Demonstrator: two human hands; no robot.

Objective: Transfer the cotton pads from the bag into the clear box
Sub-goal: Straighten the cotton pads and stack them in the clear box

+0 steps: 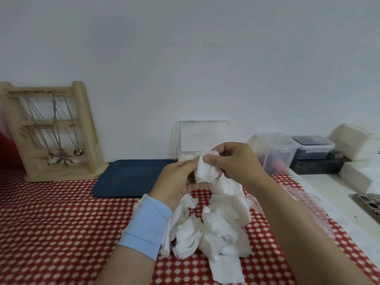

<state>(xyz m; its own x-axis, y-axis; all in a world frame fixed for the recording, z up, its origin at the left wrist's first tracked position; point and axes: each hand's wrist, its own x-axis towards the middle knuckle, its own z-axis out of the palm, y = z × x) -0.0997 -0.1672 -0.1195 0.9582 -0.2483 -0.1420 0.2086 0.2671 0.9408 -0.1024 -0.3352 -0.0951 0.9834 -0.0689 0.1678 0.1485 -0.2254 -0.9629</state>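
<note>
The left hand (174, 182) and right hand (233, 161) each close their grip on a crumpled white wad of cotton pads (207, 170) above a loose pile (207, 229) of thin squares on the table (61, 223).

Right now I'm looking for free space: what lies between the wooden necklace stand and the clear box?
In the head view, a dark blue tray lies flat on the red cloth between the necklace stand and the clear box.

The clear box (203, 136) sits half hidden behind the right hand (232, 161); cotton pads (207, 171) cover the fingertips of the left hand (174, 182); the right forearm (287, 214) overlaps the bag (308, 202).
</note>
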